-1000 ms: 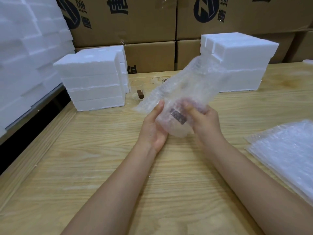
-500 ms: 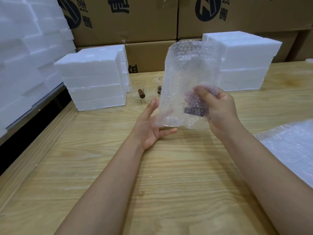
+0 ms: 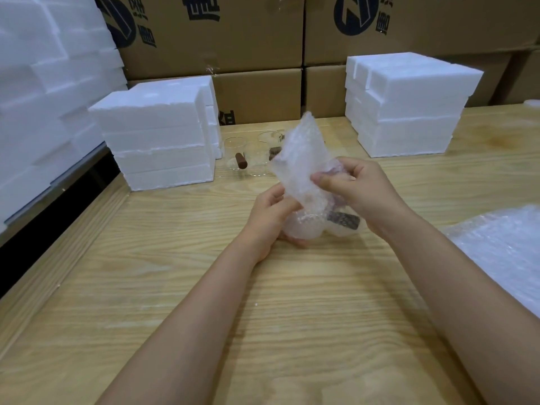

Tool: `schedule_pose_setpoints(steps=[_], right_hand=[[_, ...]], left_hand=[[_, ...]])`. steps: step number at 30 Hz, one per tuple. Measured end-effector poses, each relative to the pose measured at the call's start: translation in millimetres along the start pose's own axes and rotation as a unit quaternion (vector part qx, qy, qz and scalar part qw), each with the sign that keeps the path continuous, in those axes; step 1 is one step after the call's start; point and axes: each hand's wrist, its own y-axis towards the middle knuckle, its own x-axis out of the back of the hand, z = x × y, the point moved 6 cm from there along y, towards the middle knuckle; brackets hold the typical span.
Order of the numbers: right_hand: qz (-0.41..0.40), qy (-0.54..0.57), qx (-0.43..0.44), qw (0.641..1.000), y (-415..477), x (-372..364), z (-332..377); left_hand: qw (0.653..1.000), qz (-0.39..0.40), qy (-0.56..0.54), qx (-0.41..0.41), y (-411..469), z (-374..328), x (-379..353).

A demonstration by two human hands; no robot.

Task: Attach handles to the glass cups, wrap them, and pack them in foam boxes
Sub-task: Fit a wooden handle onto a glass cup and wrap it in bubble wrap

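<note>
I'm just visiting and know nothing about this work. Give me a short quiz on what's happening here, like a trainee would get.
1. True or false: the left hand and right hand both hold the bubble wrap.
2. How many bare glass cups show on the table?
3. The spare wrap sheets lie on the person's: A left, B right, C lap.
Key: 1 true; 2 two; 3 B.

We're in packing warehouse: stacked cardboard cartons [image 3: 210, 33] behind wooden bench [image 3: 181, 287], foam boxes [image 3: 157, 141] piled, bubble-wrap sheets [image 3: 508, 252].
</note>
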Motion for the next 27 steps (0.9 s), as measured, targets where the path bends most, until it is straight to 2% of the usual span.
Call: schedule_pose_setpoints(steps=[4,6,9,16,19,23,25,27], right_hand=[[0.009,-0.111,-0.039,0.993,-2,-7,-9],[0.044,-0.159,-0.064,0.984,-4,-11,-13],[0.103,-0.174,-0.082,0.976,-7,-23,-14],[0.03,-0.29,-0.085,0.953,-6,-20,-14],[0.1,-0.235,-0.061,0.965,-8,-24,-9],[0.253,-0.075,-0.118,0.957,-17,-23,-3],[0.24,-0.048,-0.129,0.961,-13,-18,-5],[0.189,-0.103,-0.11,0.97,-10,-16,-8]], left_hand=[[0.999,-0.011,0.006,-0.041,-3,1,0],[0.998,-0.012,0.002,-0.06,-4,0,-1],[0.996,-0.004,0.018,-0.086,-6,-5,-3],[0.994,0.028,0.002,-0.11,-9,-12,-16],[0.991,0.009,0.046,-0.123,-9,-14,-14],[0.985,-0.022,0.09,-0.144,-7,-18,-6],[0.979,-0.038,0.124,-0.159,-6,-20,-4],[0.974,-0.041,0.147,-0.165,-6,-20,-5]])
